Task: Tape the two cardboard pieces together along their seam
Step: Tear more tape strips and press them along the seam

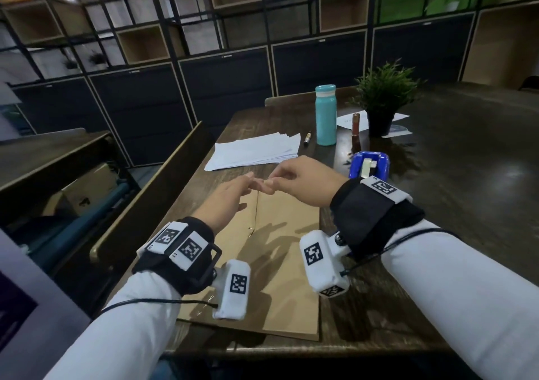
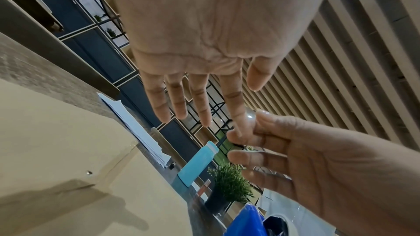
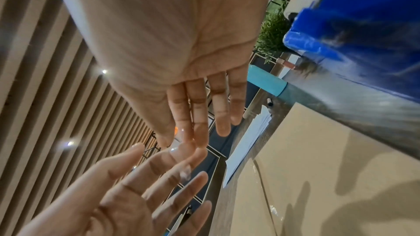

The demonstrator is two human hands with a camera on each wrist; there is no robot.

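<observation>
1. Left hand (image 1: 230, 193): raised above the far end of the cardboard, palm down, fingers straight and spread; it holds nothing of its own. Its index fingertip meets the right hand's fingertips.

2. Right hand (image 1: 303, 182): raised beside the left, thumb and index finger closed in a pinch at the left index fingertip. The right wrist view shows a glossy, transparent scrap there, probably a short piece of clear tape (image 3: 181, 150) stuck to the fingers; its extent cannot be made out.

3. Cardboard pieces (image 1: 288, 263): two brown sheets lying flat, side by side, at the near edge of the table (image 1: 437, 234). The seam (image 1: 256, 210) runs from the near edge towards the far edge, directly below the hands. A shiny strip along it suggests that tape already covers part of its length.

4. Tape dispenser (image 1: 369, 165): blue, standing on the table just right of the right hand, beyond the cardboard's right edge.

5. Further out, towards the far edge: a stack of white paper (image 1: 253, 152), a pen (image 1: 307, 138), a teal bottle (image 1: 325, 115) and a potted plant (image 1: 382, 99).

6. Step in hand (judgement): freeing or transferring a tape piece between the fingers. The next move calls for lowering it onto the seam's far end, straddling both sheets, then pressing it flat.
</observation>
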